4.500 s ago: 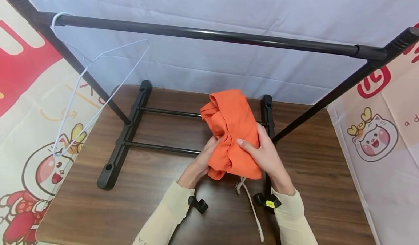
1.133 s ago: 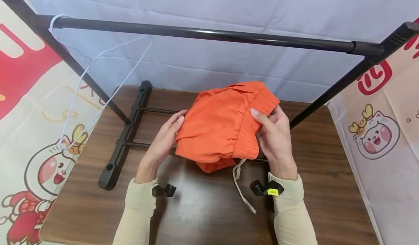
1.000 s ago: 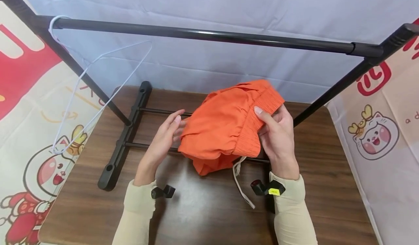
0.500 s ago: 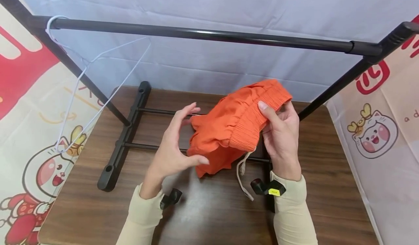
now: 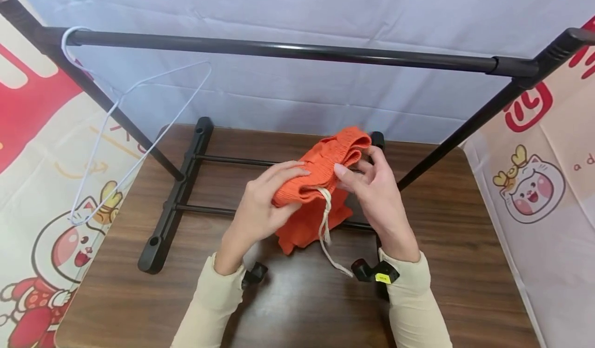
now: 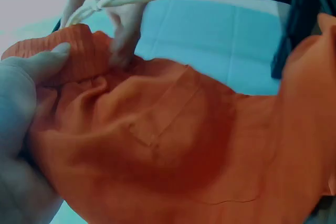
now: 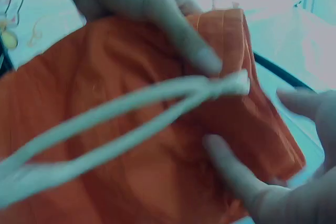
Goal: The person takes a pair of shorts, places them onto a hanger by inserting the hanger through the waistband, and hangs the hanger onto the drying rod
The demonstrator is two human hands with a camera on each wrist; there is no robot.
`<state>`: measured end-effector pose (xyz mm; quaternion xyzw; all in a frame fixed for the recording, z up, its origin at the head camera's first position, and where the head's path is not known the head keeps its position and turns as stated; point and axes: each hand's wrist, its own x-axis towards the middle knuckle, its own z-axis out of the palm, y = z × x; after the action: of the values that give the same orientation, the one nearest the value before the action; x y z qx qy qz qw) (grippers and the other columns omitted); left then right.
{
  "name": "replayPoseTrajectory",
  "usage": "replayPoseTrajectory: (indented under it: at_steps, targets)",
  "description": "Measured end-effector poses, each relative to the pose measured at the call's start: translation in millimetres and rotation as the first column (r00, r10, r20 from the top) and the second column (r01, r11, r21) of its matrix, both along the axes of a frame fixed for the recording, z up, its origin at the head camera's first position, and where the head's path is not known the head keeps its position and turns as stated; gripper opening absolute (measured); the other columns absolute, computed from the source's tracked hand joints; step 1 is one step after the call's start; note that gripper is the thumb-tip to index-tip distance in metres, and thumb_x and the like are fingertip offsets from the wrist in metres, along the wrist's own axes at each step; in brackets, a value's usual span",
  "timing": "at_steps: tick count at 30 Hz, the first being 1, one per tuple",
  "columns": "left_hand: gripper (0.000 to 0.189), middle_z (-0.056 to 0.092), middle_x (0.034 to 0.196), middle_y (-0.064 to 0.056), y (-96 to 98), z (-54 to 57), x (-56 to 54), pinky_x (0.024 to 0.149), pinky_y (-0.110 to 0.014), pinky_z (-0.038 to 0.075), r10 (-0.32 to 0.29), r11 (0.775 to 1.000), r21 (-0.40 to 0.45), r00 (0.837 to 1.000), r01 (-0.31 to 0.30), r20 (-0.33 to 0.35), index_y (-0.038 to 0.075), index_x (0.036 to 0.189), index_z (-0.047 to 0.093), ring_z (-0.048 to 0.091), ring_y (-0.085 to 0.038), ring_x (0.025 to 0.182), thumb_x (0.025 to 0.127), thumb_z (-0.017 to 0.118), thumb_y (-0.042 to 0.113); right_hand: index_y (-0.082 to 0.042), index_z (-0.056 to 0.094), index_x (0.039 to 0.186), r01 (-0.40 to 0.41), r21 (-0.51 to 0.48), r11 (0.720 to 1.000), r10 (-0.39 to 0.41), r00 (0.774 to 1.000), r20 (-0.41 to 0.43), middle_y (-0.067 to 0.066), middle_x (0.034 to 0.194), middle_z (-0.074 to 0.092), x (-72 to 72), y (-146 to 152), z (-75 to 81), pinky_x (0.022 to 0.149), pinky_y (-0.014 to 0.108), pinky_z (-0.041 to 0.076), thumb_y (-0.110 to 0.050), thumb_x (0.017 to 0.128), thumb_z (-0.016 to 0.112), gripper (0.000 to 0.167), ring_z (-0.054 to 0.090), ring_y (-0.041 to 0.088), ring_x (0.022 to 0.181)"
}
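A pair of orange shorts (image 5: 321,170) with a gathered elastic waistband hangs over the middle of the table, its waist bunched toward me. My left hand (image 5: 267,203) grips the waistband from the left, thumb below and fingers over the top. At the other side, my right hand (image 5: 376,198) has its thumb against the waistband; in the right wrist view its thumb and forefinger are spread around the band's edge. A cream drawstring (image 5: 325,219) dangles from the waist between the hands. The lower cloth drops behind the left hand and partly hides it from view.
A black garment rack stands on the brown wooden table (image 5: 139,306), its top bar (image 5: 279,49) crossing above the hands. A white wire hanger (image 5: 121,100) hangs at the bar's left end. The rack's left foot (image 5: 176,198) and lower rails lie beyond the shorts.
Four seconds ago the shorts were a folded bundle; they are opened out now. Lately the left hand let go, moved right and took the waistband, which swung toward me; the right hand loosened its hold.
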<state>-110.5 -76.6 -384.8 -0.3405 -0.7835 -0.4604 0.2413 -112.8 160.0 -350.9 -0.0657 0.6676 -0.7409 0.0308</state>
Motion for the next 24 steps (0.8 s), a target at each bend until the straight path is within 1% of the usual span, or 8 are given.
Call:
replayPoseTrajectory:
  at_steps: [4,6,8,11,14,17,21,24]
  targets:
    - [0.043,0.076,0.120,-0.009,-15.1,3.7,-6.4,0.100,-0.032,0.058,-0.088,0.979,0.194,0.988,0.063,0.125,0.007,0.125,0.071,0.073,-0.018,0.110,0.084,0.086,0.002,-0.007,0.043,0.148,0.015,0.098,0.995,0.001,0.987,-0.159,0.003,0.121,0.067,-2.0,8.9,-6.8,0.094,0.024,0.059,0.006,0.090,0.076,0.069,0.070,0.013,0.105]
    - [0.044,0.076,0.117,-0.005,-23.1,8.9,-7.3,0.096,-0.030,0.059,-0.137,0.957,0.279,0.974,0.083,0.180,0.005,0.124,0.070,0.073,-0.015,0.106,0.083,0.087,0.000,-0.004,0.043,0.150,0.049,0.126,0.991,-0.012,0.961,-0.277,0.005,0.130,0.061,-4.4,13.5,-8.8,0.103,0.024,0.054,0.006,0.081,0.086,0.082,0.063,0.016,0.119]
    - [0.043,0.076,0.116,-0.001,-30.1,14.2,-7.0,0.095,-0.029,0.059,-0.190,0.929,0.356,0.957,0.103,0.217,0.001,0.122,0.069,0.072,-0.014,0.104,0.084,0.088,0.005,-0.002,0.040,0.153,0.060,0.140,0.988,-0.002,0.923,-0.386,0.010,0.142,0.053,-7.4,17.8,-8.8,0.115,0.027,0.046,-0.004,0.074,0.095,0.096,0.054,0.020,0.132]
    - [0.049,0.075,0.117,0.006,-36.1,20.2,-8.2,0.095,-0.029,0.059,-0.247,0.898,0.418,0.943,0.136,0.224,-0.006,0.120,0.066,0.071,-0.014,0.104,0.086,0.088,0.022,-0.002,0.033,0.159,-0.017,0.153,0.988,0.091,0.869,-0.487,0.012,0.159,0.042,-10.0,23.6,-4.4,0.127,0.028,0.032,-0.026,0.067,0.100,0.116,0.039,0.024,0.150]
    - [0.057,0.074,0.117,0.010,-37.4,24.0,-10.6,0.094,-0.029,0.059,-0.285,0.888,0.429,0.930,0.166,0.232,-0.010,0.120,0.065,0.071,-0.014,0.103,0.086,0.088,0.030,-0.001,0.028,0.162,-0.143,0.162,0.976,0.206,0.837,-0.507,0.013,0.160,0.045,-9.9,25.3,2.4,0.125,0.028,0.036,-0.031,0.064,0.102,0.126,0.044,0.026,0.147]
    - [0.057,0.075,0.115,0.010,-35.5,25.0,-13.7,0.093,-0.029,0.060,-0.274,0.894,0.425,0.924,0.142,0.268,-0.008,0.121,0.065,0.072,-0.013,0.102,0.085,0.090,0.028,-0.003,0.034,0.160,-0.169,0.211,0.963,0.253,0.838,-0.484,0.010,0.148,0.056,-7.5,23.5,7.3,0.112,0.026,0.049,-0.014,0.060,0.104,0.123,0.058,0.020,0.130]
    - [0.056,0.075,0.113,0.007,-31.3,22.6,-15.8,0.088,-0.029,0.060,-0.218,0.908,0.415,0.908,0.054,0.358,-0.001,0.127,0.066,0.072,-0.015,0.100,0.084,0.091,0.025,-0.003,0.052,0.146,-0.061,0.309,0.949,0.205,0.864,-0.460,0.000,0.128,0.068,-2.5,17.0,8.6,0.089,0.024,0.060,0.007,0.068,0.094,0.089,0.070,0.014,0.105]
    - [0.055,0.073,0.117,0.000,-28.0,19.8,-15.4,0.084,-0.030,0.061,-0.169,0.927,0.375,0.898,0.004,0.407,0.008,0.131,0.064,0.072,-0.018,0.099,0.085,0.089,0.021,0.001,0.060,0.135,0.005,0.316,0.949,0.144,0.884,-0.445,-0.003,0.117,0.072,0.1,12.4,6.7,0.078,0.025,0.063,0.012,0.077,0.086,0.064,0.073,0.011,0.093]
